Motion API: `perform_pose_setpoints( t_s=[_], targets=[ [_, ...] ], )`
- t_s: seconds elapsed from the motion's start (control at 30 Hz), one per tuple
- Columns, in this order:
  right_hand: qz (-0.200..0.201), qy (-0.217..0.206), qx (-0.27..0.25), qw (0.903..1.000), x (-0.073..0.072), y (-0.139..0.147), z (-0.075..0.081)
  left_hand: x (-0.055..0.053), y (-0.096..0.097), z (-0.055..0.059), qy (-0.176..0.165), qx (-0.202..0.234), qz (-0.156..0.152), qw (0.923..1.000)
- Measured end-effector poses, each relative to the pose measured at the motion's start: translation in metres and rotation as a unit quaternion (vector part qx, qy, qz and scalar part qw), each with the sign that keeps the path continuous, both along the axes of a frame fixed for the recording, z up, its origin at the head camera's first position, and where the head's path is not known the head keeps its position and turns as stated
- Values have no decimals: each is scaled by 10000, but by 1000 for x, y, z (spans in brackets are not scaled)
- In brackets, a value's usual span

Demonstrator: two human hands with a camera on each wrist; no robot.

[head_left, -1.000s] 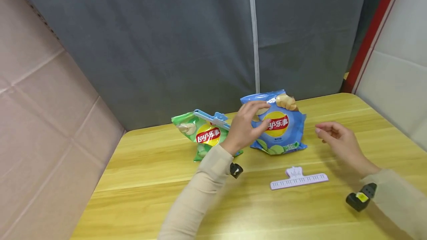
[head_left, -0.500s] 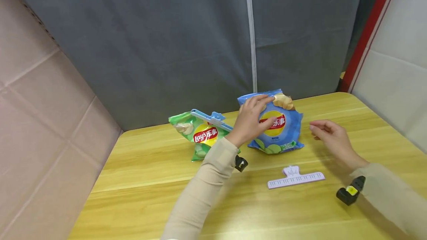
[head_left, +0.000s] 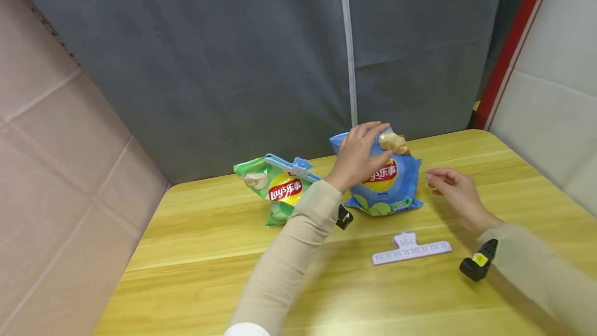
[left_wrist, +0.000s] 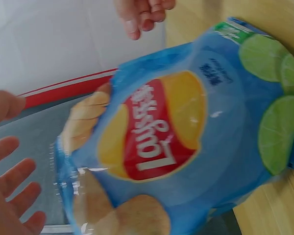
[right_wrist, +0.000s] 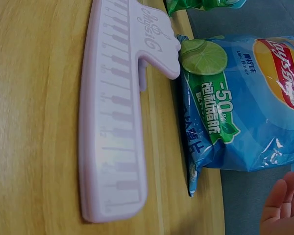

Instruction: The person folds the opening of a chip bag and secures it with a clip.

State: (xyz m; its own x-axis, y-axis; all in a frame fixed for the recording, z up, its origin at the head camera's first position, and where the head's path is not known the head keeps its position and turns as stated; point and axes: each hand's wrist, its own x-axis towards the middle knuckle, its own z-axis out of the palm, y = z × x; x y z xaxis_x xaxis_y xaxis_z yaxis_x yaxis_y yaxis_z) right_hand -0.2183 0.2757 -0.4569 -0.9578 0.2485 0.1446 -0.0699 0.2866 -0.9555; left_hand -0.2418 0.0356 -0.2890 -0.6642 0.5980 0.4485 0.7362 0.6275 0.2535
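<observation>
A blue Lay's chip bag point(head_left: 398, 178) stands near the back of the table, leaning a little. My left hand point(head_left: 356, 158) is at its upper left, fingers spread and loosely bent; in the left wrist view a gap shows between those fingers point(left_wrist: 20, 174) and the bag's top edge. To the bag's right, my right hand point(head_left: 458, 196) hovers with fingers loosely curled, holding nothing. In front of the bag lies a lilac bag clip point(head_left: 412, 254) with piano keys printed along its bar. The right wrist view shows this clip close up, flat on the wood.
Left of the blue bag is a green Lay's bag point(head_left: 279, 212) with a light blue clip point(head_left: 298, 166) across its slanted top; my left forearm hides part of it. A grey curtain point(head_left: 210, 66) hangs behind the wooden table point(head_left: 196, 253). A white panel point(head_left: 555, 102) stands at the right.
My left hand has moved up and right across the blue bag toward its top edge. The right hand has shifted slightly left, closer to the bag. The view has turned slightly.
</observation>
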Motion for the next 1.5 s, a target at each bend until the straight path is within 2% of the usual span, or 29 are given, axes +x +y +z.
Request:
perform_pose_setpoints(
  t_s=[0.2, 0.5, 0.8, 0.9, 1.13, 1.2, 1.5],
  targets=[
    [-38, -294, 10, 9996, -4, -6, 1, -9, 7, -5, -186, 204, 430, 9987],
    [76, -700, -196, 9973, -11, -13, 9, -20, 9, -9, -621, 430, 634, 9951],
    [123, -836, -842, 9929, -5, -23, 26, -25, 9, -13, -454, 365, 716, 9957],
    [54, -845, -807, 9931, -7, -25, 21, -26, 11, -14, -401, 360, 708, 9960],
    [-154, -556, -92, 9983, -20, -21, -3, -26, 13, -16, -309, 409, 721, 9961],
    [-233, -513, -80, 9984, -23, -20, -6, -26, 13, -16, -318, 464, 722, 9958],
    [-134, -361, -77, 9992, -29, -18, -7, -27, 12, -16, -449, 630, 641, 9949]
  ],
)
